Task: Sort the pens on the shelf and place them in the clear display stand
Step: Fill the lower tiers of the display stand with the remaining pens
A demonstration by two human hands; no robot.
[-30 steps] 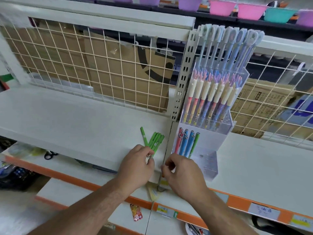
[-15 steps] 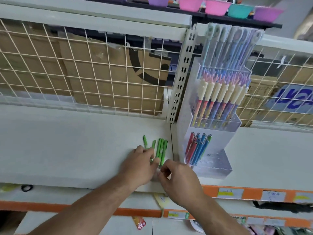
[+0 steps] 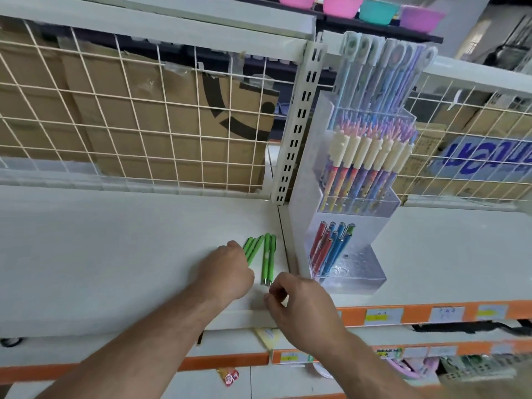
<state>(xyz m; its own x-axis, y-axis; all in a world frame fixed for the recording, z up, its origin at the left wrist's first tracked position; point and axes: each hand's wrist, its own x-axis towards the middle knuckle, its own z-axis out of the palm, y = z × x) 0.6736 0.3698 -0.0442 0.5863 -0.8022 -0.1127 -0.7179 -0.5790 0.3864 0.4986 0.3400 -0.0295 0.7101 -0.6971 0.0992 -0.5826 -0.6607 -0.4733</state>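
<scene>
pens point(image 3: 267, 259) front-to-back, silver ends frontward

Single view, head-worn wide-angle camera: set above and just before the white metal shelf point(image 3: 115, 240), facing forward and down, forearms entering from the bottom edge toward the left hand point(image 3: 227, 272) and right hand point(image 3: 299, 306) at lower centre. Range close: the shelf board fills the middle band, with the cream wire-grid back panel point(image 3: 144, 125) and clear acrylic tiered display stand point(image 3: 371, 226) above it and the orange-edged lower shelf strip point(image 3: 431, 312) below. Straight lines bow toward the frame edges.
</scene>
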